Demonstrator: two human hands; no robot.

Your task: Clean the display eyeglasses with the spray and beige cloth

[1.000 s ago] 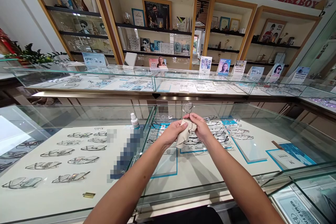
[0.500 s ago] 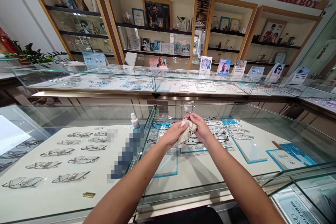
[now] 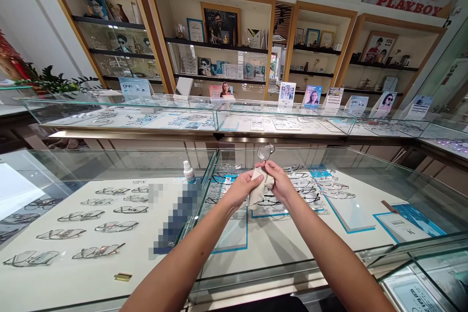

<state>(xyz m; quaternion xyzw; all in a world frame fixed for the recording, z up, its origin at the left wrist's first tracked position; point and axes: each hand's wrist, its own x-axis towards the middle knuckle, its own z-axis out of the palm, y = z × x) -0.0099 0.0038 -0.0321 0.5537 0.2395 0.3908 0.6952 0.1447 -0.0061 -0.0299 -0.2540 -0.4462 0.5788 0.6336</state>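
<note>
A pair of eyeglasses (image 3: 264,152) stands on end above my hands, one clear lens with a thin dark rim pointing up; its lower part is hidden by fingers and fabric. My left hand (image 3: 244,188) is closed on a cream cleaning cloth (image 3: 260,194), thumb pressed toward the frame, and a fold of the cloth hangs below. Beside it, my right hand (image 3: 278,180) pinches the eyeglasses, its fingers also against the cloth. Both hands meet above the glass display case, over rows of spectacle frames (image 3: 270,200).
Left of my hands, a small white spray bottle (image 3: 188,172) stands on the glass. More glasses (image 3: 117,226) lie in the left case, near a small gold piece (image 3: 123,277). White panels (image 3: 349,214) lie to the right. Another glass counter (image 3: 241,139) crosses behind.
The eyeglasses and both hands stay close together, with a slight shift of the fingers; more of the upper lens shows. The whole view has tilted up slightly, so everything sits a little lower.
</note>
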